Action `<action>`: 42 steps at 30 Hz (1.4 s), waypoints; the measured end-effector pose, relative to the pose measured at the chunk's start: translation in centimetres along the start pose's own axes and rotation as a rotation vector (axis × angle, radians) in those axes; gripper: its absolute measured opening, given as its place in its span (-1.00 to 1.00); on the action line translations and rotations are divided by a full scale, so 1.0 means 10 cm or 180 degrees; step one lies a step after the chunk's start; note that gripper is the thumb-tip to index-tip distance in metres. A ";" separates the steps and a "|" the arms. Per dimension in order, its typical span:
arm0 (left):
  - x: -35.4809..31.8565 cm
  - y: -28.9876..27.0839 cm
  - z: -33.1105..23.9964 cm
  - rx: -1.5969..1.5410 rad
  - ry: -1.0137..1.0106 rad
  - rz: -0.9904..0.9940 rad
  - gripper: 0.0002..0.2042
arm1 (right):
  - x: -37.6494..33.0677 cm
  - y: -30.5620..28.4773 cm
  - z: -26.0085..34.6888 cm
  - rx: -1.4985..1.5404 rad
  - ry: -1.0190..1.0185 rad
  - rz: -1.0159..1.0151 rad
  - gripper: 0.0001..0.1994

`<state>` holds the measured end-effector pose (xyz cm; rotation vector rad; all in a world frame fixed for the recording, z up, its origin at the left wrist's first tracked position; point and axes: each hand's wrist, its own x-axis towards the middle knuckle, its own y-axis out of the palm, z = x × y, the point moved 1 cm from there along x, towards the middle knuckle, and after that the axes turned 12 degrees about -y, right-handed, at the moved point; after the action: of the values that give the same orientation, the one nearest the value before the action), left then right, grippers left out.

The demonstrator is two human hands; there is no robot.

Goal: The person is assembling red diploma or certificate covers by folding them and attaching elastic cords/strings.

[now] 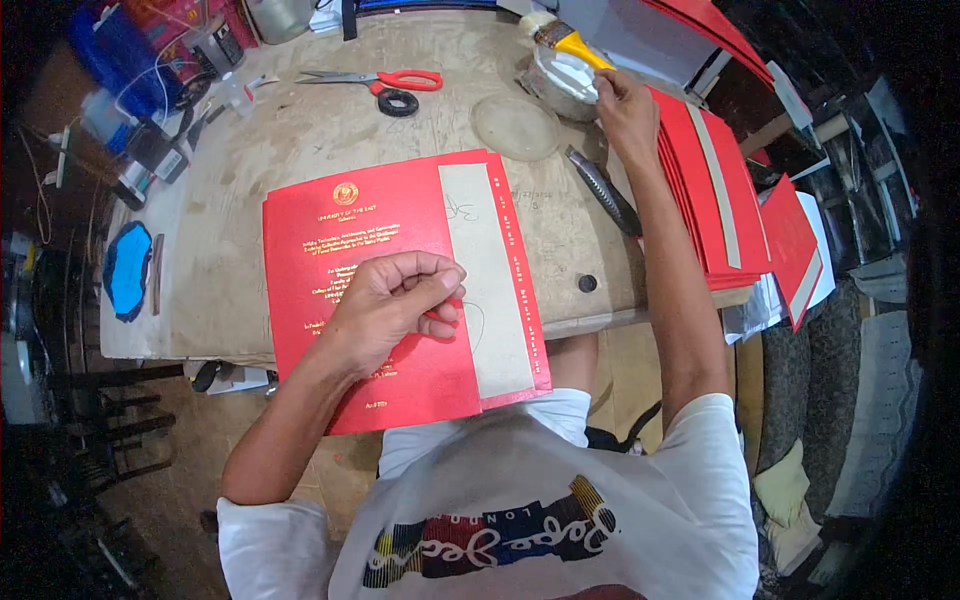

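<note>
Left hand [395,300]: rested on the red cover [390,290], fingers curled together, pressing it down.
Right hand [625,105]: reached far right, fingers closed on a brush [572,42] at a tub [562,80].
Cover: lay near, centre of table [300,150].
Scissors [385,80]: far, untouched.

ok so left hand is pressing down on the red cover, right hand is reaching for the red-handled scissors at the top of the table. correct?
Not quite. The left hand does press on the red cover, but the right hand is at the round container with the yellow-handled brush, not the scissors, which lie untouched further left. The head view shows it.
</note>
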<state>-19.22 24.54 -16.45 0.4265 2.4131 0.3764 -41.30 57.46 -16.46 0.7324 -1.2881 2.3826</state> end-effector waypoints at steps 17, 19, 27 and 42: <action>0.01 -0.01 0.00 -0.0030 -0.0013 0.0075 -0.79 | -0.09 -0.36 0.19 0.1970 0.0565 -0.0267 -0.73; 0.00 0.00 0.00 -0.0040 -0.0006 0.0094 -0.79 | -0.11 -0.38 0.20 0.1990 0.0573 -0.0398 -0.74; 0.01 -0.03 0.02 -0.0075 0.0017 0.0071 -0.79 | -0.27 -0.46 0.47 0.2388 0.0960 -0.0384 -0.77; -0.01 -0.06 0.02 -0.0085 0.0027 0.0096 -0.80 | -0.56 -0.59 0.72 0.1964 0.0043 -0.0701 -0.79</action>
<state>-19.15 24.00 -16.70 0.4508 2.4096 0.4239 -31.77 54.22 -12.45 0.9577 -0.4138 2.5900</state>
